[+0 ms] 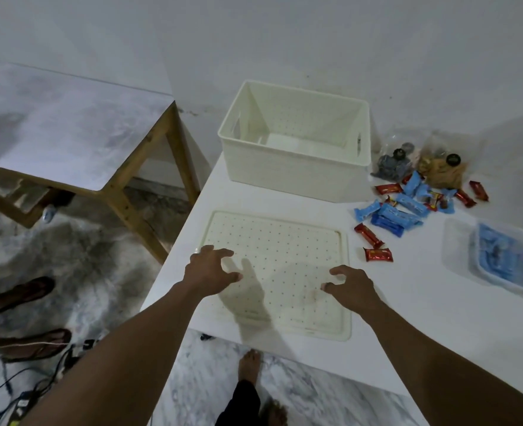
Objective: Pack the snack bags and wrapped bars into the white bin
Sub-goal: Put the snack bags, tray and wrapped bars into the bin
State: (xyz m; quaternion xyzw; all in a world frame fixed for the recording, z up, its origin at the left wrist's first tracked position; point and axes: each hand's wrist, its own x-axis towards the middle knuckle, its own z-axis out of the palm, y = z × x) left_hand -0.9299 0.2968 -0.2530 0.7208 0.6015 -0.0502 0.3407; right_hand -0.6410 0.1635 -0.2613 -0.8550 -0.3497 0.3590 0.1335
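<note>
Bin [294, 178] stands upright, mouth up, long axis running left to right.

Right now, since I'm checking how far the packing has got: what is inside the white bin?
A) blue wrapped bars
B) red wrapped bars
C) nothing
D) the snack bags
C: the white bin shows only its bare floor, while the wrapped bars and snack bags all lie on the table to its right.
</note>
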